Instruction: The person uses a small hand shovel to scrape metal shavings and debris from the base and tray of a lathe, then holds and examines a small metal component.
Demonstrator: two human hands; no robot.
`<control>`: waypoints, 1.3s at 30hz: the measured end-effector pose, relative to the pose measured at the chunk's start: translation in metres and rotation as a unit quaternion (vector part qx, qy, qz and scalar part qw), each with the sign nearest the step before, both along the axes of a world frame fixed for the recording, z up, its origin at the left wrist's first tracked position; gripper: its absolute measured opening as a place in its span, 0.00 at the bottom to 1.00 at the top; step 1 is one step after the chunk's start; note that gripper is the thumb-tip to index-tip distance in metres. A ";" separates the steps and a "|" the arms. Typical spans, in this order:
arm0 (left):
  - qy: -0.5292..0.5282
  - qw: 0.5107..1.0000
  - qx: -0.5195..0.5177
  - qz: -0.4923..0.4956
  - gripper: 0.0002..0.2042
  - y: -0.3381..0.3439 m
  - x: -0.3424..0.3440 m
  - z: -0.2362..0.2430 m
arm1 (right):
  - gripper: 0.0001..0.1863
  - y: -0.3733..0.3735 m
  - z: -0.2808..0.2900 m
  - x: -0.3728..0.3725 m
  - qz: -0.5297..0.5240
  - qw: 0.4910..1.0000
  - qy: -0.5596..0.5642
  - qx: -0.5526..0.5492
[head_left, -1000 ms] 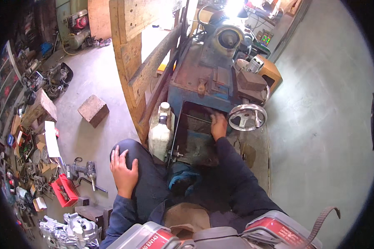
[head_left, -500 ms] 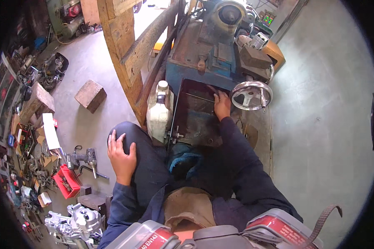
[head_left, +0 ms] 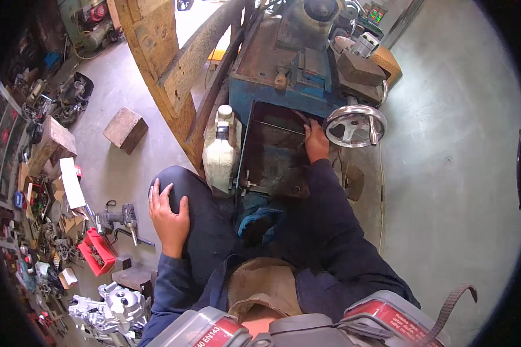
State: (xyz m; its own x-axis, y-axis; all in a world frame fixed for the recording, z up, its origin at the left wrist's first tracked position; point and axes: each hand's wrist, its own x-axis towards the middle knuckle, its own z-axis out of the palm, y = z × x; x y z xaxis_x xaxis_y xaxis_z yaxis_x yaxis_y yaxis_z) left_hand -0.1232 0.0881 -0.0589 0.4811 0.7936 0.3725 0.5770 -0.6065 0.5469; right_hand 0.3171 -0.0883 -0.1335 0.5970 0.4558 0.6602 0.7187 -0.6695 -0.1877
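My left hand (head_left: 169, 222) lies on my left knee, palm down with the fingers spread, holding nothing. My right hand (head_left: 316, 142) is at the right side of a dark, open metal compartment (head_left: 272, 173) at the near end of a blue machine (head_left: 255, 87). Its fingers bend over the compartment's rim, and the fingertips are partly lost in shadow. A thin pale line crosses the compartment toward those fingers; I cannot tell whether they touch it. Just right of this hand is a shiny handwheel (head_left: 353, 126). A whitish plastic jug (head_left: 221, 156) stands against the compartment's left side.
A wooden frame (head_left: 156, 63) rises left of the machine. On the left floor are a wooden block (head_left: 125, 130), a power tool (head_left: 121, 218), a red bin (head_left: 98, 254) and a silver engine casing (head_left: 113, 309). Blue cloth-like material (head_left: 259, 222) lies between my legs.
The view has shifted slightly, so the machine sits a little higher in the picture. My right hand stays at the compartment's rim, and my left hand stays on the knee.
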 end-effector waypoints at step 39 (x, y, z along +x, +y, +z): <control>-0.017 1.000 -0.023 -0.009 0.22 -0.005 0.003 0.007 | 0.14 0.012 -0.023 0.018 -0.037 0.996 0.076 -0.036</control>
State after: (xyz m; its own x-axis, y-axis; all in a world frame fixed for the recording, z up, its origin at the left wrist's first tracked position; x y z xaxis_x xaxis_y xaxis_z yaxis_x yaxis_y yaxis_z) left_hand -0.1206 0.0829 -0.0523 0.4828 0.8019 0.3518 0.5465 -0.5898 0.5945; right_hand 0.3353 -0.0767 -0.1563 0.7210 0.4499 0.5270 0.6344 -0.7345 -0.2410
